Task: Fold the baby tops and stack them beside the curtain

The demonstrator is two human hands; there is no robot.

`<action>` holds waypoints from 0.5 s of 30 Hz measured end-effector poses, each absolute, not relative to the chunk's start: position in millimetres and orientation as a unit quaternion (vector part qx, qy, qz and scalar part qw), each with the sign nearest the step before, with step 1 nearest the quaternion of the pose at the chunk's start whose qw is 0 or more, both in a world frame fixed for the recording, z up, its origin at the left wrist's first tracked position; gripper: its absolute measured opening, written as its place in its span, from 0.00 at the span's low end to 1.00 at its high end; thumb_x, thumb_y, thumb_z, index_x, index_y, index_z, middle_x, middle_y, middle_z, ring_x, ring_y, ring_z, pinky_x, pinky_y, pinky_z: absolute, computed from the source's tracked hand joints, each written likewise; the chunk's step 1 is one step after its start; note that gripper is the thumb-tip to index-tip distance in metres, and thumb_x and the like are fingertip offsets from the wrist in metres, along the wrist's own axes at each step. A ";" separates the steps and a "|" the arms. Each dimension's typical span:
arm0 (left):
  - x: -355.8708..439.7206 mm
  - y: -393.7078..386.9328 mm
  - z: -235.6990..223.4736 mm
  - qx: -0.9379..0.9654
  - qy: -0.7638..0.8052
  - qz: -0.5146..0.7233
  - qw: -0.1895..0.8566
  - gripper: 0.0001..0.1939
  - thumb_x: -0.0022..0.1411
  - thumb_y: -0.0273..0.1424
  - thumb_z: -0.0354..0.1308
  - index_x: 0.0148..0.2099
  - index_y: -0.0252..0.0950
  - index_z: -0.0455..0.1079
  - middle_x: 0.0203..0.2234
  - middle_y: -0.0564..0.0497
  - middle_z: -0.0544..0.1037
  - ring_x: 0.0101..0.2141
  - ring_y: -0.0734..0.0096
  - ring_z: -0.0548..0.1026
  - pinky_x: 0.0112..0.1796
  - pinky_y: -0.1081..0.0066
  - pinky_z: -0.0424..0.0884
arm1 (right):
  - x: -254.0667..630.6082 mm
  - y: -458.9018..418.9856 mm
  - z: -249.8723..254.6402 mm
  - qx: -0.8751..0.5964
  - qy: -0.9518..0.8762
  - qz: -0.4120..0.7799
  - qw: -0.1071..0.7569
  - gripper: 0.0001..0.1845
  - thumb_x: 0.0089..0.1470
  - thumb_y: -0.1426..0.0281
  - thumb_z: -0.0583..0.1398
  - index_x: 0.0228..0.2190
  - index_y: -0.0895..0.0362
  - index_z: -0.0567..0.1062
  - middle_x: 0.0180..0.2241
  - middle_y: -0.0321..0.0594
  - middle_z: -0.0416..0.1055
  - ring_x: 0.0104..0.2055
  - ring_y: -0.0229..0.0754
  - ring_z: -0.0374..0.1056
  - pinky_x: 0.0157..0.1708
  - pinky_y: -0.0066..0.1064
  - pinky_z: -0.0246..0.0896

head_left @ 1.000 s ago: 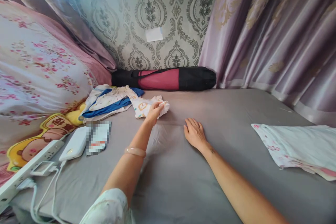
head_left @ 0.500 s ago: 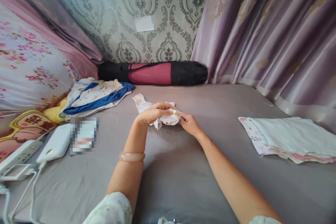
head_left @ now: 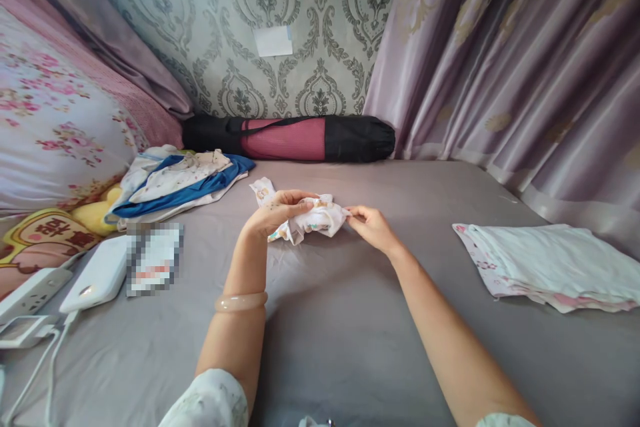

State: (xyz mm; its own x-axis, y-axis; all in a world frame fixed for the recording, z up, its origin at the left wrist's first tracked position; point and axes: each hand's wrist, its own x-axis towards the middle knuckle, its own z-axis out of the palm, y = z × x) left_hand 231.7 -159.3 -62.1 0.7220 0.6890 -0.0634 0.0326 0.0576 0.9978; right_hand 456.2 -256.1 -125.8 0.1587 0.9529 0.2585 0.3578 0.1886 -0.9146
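A small white printed baby garment [head_left: 310,219] is bunched up just above the grey bedsheet [head_left: 350,320]. My left hand [head_left: 273,213], with a pale bangle on its wrist, is closed around the garment's left part. My right hand [head_left: 367,223] pinches the garment's right edge with its fingertips. Both hands are close together near the middle of the bed.
A pile of blue and white clothes [head_left: 180,177] lies at the back left beside a floral pillow [head_left: 55,120]. A black and red roll bag [head_left: 290,138] rests against the wall. Folded cloths [head_left: 545,263] sit at the right. A power bank [head_left: 97,273] and power strip [head_left: 27,293] lie at the left.
My left hand pulled the garment from beside the clothes pile toward me. My right hand left the sheet and took the garment's right edge.
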 end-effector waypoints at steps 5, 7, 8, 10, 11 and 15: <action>239.1 -160.8 -67.8 0.644 0.255 0.242 0.679 0.21 0.49 0.38 0.69 0.45 0.35 0.76 0.37 0.46 0.80 0.36 0.65 0.77 0.36 0.71 0.72 | 471.0 -279.6 -73.1 -0.627 -0.555 0.237 0.493 0.09 0.52 0.64 0.58 0.29 0.57 0.73 0.27 0.33 0.73 0.31 0.38 0.69 0.33 0.27 0.62; 244.8 -164.5 -67.4 0.645 0.244 0.238 0.684 0.21 0.50 0.38 0.69 0.45 0.35 0.76 0.37 0.46 0.80 0.36 0.66 0.77 0.37 0.70 0.72 | 472.8 -290.4 -54.6 -0.635 -0.559 0.211 0.489 0.09 0.53 0.63 0.57 0.29 0.57 0.72 0.24 0.31 0.70 0.27 0.36 0.65 0.28 0.25 0.58; 247.7 -166.3 -67.0 0.645 0.243 0.237 0.685 0.21 0.49 0.38 0.69 0.45 0.35 0.76 0.36 0.47 0.80 0.35 0.66 0.77 0.36 0.71 0.72 | 473.2 -295.8 -46.8 -0.635 -0.561 0.205 0.489 0.09 0.53 0.63 0.57 0.29 0.56 0.72 0.22 0.31 0.69 0.25 0.35 0.64 0.26 0.25 0.56; 253.1 -169.6 -66.4 0.644 0.244 0.237 0.686 0.20 0.49 0.38 0.70 0.43 0.34 0.76 0.33 0.48 0.80 0.33 0.67 0.77 0.34 0.72 0.71 | 474.1 -306.6 -33.8 -0.638 -0.561 0.197 0.490 0.10 0.52 0.63 0.58 0.30 0.56 0.73 0.21 0.30 0.67 0.23 0.34 0.61 0.22 0.24 0.54; 255.6 -170.9 -66.7 0.642 0.245 0.237 0.686 0.19 0.48 0.38 0.70 0.41 0.34 0.76 0.32 0.48 0.80 0.32 0.68 0.77 0.32 0.72 0.71 | 475.3 -311.8 -28.5 -0.641 -0.559 0.195 0.488 0.10 0.52 0.62 0.59 0.30 0.56 0.73 0.21 0.31 0.67 0.22 0.34 0.61 0.21 0.24 0.53; 266.6 -172.5 -74.8 0.634 0.250 0.234 0.694 0.17 0.46 0.37 0.71 0.37 0.34 0.76 0.28 0.49 0.78 0.28 0.72 0.75 0.28 0.74 0.68 | 491.8 -325.4 -20.3 -0.675 -0.557 0.209 0.437 0.11 0.52 0.61 0.59 0.32 0.56 0.76 0.25 0.35 0.72 0.24 0.37 0.65 0.22 0.25 0.56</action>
State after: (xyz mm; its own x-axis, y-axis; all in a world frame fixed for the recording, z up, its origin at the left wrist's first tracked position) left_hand 266.6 -172.5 -74.8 0.7660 0.6408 -0.0508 -0.0072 0.0876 0.9961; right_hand 491.8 -325.4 -20.3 0.2932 0.9338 0.2048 0.5684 0.0020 -0.8228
